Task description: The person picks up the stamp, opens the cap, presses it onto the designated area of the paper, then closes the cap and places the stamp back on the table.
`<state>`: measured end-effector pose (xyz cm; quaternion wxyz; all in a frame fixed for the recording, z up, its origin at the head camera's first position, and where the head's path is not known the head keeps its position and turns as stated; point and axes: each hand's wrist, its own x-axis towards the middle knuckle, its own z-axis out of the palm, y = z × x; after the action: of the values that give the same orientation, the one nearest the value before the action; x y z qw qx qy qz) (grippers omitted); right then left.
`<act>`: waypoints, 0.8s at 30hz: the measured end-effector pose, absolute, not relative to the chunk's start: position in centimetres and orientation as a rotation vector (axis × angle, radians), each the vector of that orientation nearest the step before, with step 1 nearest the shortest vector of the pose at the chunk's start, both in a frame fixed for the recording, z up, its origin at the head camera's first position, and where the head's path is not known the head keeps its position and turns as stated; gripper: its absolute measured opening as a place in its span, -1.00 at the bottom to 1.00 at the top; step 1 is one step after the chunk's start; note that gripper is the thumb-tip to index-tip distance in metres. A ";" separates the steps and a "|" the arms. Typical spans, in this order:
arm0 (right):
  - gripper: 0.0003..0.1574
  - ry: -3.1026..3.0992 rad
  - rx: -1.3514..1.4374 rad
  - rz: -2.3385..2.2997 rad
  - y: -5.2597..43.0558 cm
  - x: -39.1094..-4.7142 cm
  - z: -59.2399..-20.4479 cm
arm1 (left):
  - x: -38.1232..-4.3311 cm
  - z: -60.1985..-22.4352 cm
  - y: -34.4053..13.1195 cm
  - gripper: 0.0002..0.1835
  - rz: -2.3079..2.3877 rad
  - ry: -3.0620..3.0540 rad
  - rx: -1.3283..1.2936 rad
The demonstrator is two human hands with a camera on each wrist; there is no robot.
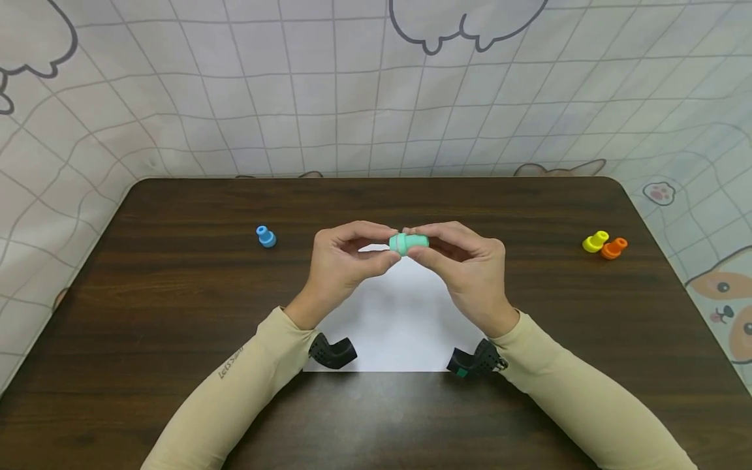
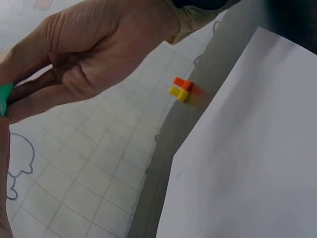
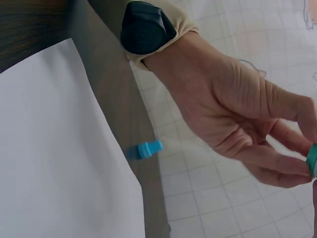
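Note:
A small mint-green plastic piece (image 1: pixel 408 243), shaped like a toy stamp with a wide end and a narrower stem, lies sideways between both hands above the white paper. My left hand (image 1: pixel 352 253) pinches its wide end between thumb and fingertips. The narrow end is pinched by my right hand (image 1: pixel 470 261). A pale line runs round the wide part. In the left wrist view only a sliver of the green piece (image 2: pixel 4 96) shows at the frame's edge, and the right wrist view likewise cuts most of it off.
A white sheet of paper (image 1: pixel 399 326) lies on the dark wooden table (image 1: pixel 194 274). A similar blue piece (image 1: pixel 266 236) stands at the left. Yellow (image 1: pixel 596 241) and orange (image 1: pixel 614 248) ones sit together near the right edge. Behind hangs a grid-patterned cloth (image 1: pixel 352 98).

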<state>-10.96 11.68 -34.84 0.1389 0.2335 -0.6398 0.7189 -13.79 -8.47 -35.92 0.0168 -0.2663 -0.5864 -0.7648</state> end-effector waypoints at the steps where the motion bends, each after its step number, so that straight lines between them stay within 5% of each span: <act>1: -0.64 -1.848 0.675 2.082 11.7 -10.9 -34.8 | -13.8 -35.9 -8.5 -0.63 -2.382 -1.824 -0.834; 24: -0.67 -1.824 0.657 2.116 12.2 -11.5 -34.5 | -13.8 -35.8 -8.3 -0.68 -2.338 -1.896 -0.780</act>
<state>-11.48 12.18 -34.49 0.1353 0.2268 -0.6297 0.7306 -13.76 -8.32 -35.79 0.0161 -0.2507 -0.6097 -0.7518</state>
